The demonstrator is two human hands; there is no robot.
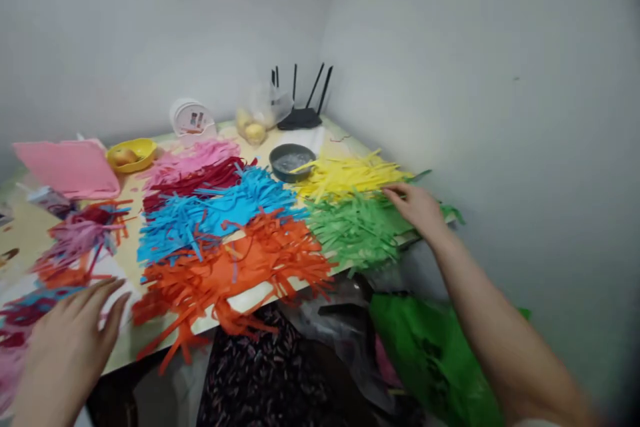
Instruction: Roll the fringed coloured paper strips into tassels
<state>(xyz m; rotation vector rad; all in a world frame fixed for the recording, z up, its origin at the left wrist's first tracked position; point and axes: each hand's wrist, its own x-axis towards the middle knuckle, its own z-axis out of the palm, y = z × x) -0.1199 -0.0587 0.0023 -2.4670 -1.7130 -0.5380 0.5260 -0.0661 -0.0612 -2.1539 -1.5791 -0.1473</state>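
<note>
My left hand (75, 327) is at the lower left, fingers stretched and thumb apart, holding nothing. It is over the table's near edge beside a pile of mixed pink, blue and red paper strips (80, 240). On the right, my right hand (417, 207) has its fingertips together at the upper edge of a green fringed paper (357, 223), close to a yellow fringed paper (353, 173). An orange fringed paper (240, 260) lies in front, some strips drooping over the edge. Behind it are blue (225, 210), dark red (200, 180) and pink (200, 157) fringed papers.
A dark round dish (291, 163) stands behind the papers. Farther back are a black router (300, 119), a bag of yellow fruit (254, 127), a white tub (191, 119), a yellow bowl (143, 150) and a pink folder (70, 167). A green bag (430, 353) hangs below the table.
</note>
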